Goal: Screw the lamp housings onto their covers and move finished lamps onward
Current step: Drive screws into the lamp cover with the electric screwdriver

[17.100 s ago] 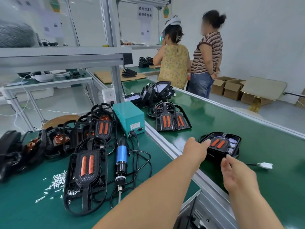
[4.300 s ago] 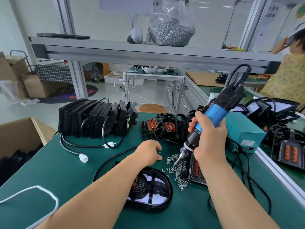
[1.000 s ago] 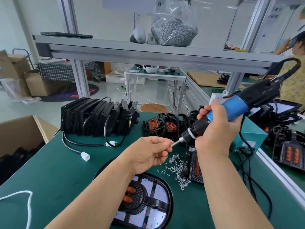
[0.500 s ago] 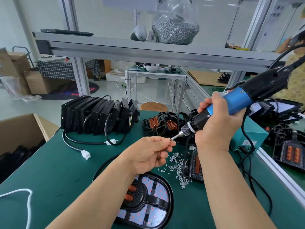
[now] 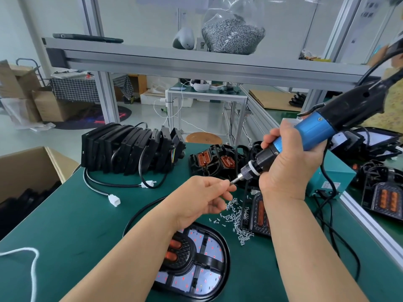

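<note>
My right hand [image 5: 285, 168] grips a blue and black electric screwdriver [image 5: 309, 131], held above the bench with its bit pointing down-left. My left hand [image 5: 205, 199] pinches a small screw at the bit's tip. A black oval lamp [image 5: 200, 264] with orange bars and an LED board lies on the green mat [image 5: 72, 227] under my left forearm. Loose screws [image 5: 237, 219] are scattered between the lamp and a black housing with orange bars [image 5: 257, 212], which my right wrist partly hides.
A row of black housings [image 5: 128, 149] with cables stands at the back left. More lamp parts [image 5: 213, 162] lie behind my hands. A teal power box [image 5: 333, 177] and conveyor lamps [image 5: 383, 192] sit to the right. An open carton [image 5: 28, 168] is at the left. A screw bag [image 5: 233, 33] rests on the shelf.
Over the last second the screwdriver rose slightly and my left hand came up to meet its bit with a screw. Earlier, that hand was down at the screw pile.
</note>
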`<move>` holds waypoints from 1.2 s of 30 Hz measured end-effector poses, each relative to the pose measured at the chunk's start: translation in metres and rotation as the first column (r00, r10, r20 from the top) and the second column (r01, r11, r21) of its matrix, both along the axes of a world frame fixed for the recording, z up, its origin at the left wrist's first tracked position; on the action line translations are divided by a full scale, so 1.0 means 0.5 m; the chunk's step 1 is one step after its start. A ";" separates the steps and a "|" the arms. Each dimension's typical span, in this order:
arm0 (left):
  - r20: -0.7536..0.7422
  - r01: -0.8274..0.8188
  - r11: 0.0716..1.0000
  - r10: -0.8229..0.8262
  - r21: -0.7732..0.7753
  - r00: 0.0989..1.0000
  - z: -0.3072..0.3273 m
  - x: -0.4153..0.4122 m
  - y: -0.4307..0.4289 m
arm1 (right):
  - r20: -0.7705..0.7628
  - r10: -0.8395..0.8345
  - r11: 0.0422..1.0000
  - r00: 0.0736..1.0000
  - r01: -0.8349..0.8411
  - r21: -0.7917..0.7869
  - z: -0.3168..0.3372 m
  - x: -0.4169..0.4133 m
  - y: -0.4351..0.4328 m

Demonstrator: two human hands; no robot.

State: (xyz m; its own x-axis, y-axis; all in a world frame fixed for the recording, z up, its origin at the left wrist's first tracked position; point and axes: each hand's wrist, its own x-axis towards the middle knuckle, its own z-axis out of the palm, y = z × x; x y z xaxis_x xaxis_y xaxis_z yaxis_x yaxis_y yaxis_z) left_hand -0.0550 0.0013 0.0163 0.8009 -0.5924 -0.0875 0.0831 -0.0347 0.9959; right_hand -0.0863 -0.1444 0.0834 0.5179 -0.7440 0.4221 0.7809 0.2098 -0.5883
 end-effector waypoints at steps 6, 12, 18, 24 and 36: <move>0.503 -0.163 0.729 -0.276 0.665 0.819 0.019 0.014 0.085 | -0.034 0.031 1.000 0.999 -0.031 0.006 -0.021 -0.016 -0.004; 0.326 -0.024 0.571 -0.433 0.820 0.841 -0.017 0.023 0.094 | -0.115 0.097 0.984 0.989 -0.112 -0.137 -0.060 -0.032 0.033; 0.310 -0.030 0.581 -0.389 0.813 0.868 -0.055 0.032 0.087 | -0.251 0.162 0.887 0.954 -0.253 -0.387 -0.089 -0.031 0.087; 0.324 -0.065 0.591 -0.345 0.804 0.881 -0.061 0.034 0.082 | -0.348 0.197 0.721 0.916 -0.377 -0.582 -0.105 -0.031 0.132; 0.338 -0.103 0.564 -0.330 0.819 0.881 -0.069 0.023 0.083 | -0.405 0.200 0.642 0.892 -0.431 -0.634 -0.123 -0.025 0.150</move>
